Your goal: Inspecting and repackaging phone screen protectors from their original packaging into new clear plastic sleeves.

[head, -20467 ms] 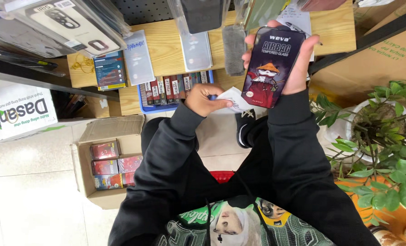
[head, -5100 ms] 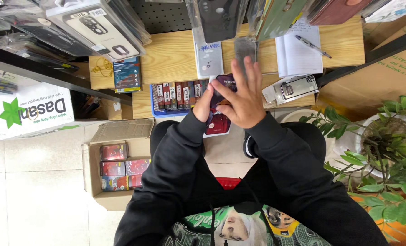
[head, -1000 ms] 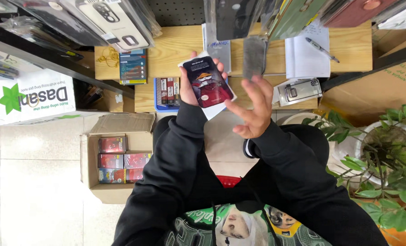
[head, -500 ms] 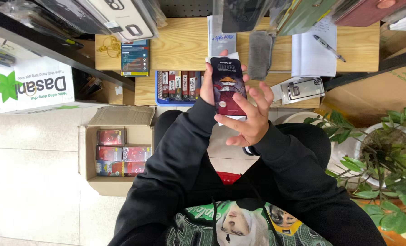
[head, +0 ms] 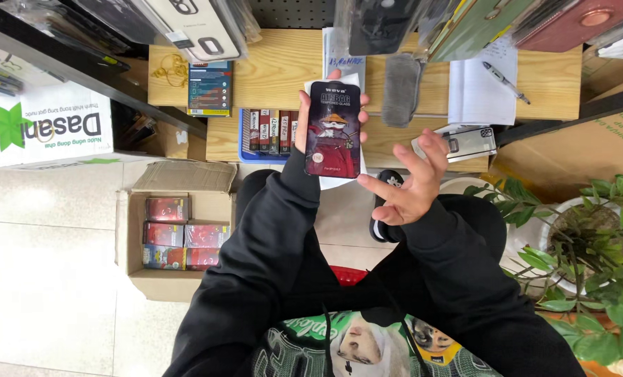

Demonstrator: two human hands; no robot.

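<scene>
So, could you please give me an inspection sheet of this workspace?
Surface: wooden shelf, tiled floor below.
Job's things: dark packet with white card behind it.
Clutter: notepad with pen, grey pad, phone, blue tray of small boxes, carton of red boxes.
Grippers: left hand holds the packet; right hand open, apart.
Cables: nothing seen.
Surroundings: hanging cases above, plant at right.
</scene>
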